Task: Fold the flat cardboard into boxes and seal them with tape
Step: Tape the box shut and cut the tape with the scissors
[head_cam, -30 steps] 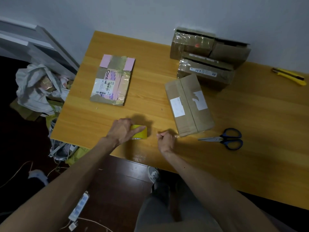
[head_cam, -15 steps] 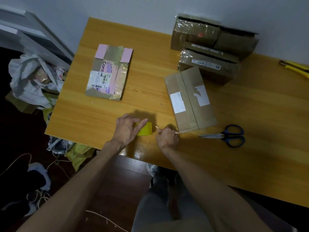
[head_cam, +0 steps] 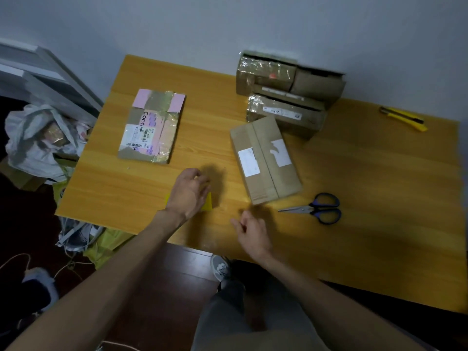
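Two hands now apart: my left hand point(head_cam: 188, 193) grips the yellow tape roll point(head_cam: 208, 204) on the table point(head_cam: 379, 224). My right hand point(head_cam: 253, 234) has pulled back from it, loosely curled; can't tell if it pinches the tape end. The box point(head_cam: 264, 160) just beyond probably gets taped next.

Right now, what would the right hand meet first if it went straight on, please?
Probably the yellow tape roll under the left hand, though depth is unclear.
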